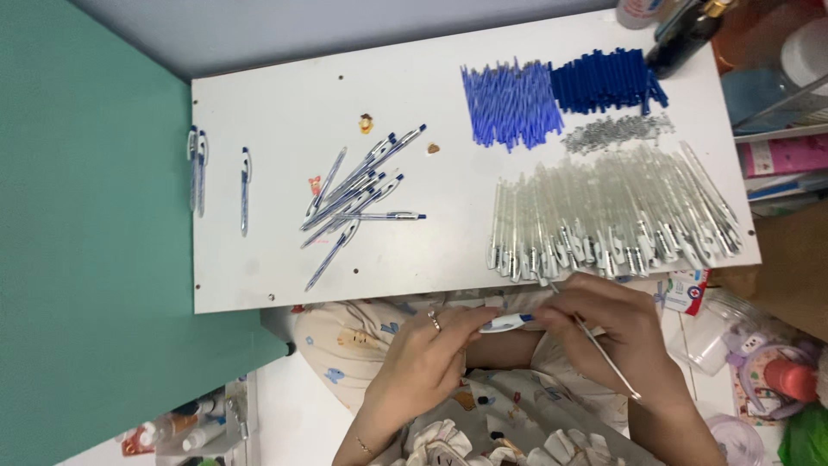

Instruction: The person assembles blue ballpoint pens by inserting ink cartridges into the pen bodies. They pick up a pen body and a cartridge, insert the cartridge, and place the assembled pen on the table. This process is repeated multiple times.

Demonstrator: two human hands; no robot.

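Pinching a blue-and-white pen [507, 323] between both grips just below the desk [285, 103] edge, left hand [423, 362] and right hand [604, 332] seem mid-assembly; seating the parts squarely likely comes next.

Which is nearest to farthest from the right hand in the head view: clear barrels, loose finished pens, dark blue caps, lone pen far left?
From the right hand:
1. Clear barrels, just above it.
2. Loose finished pens, table middle.
3. Dark blue caps, far edge.
4. Lone pen, far left.
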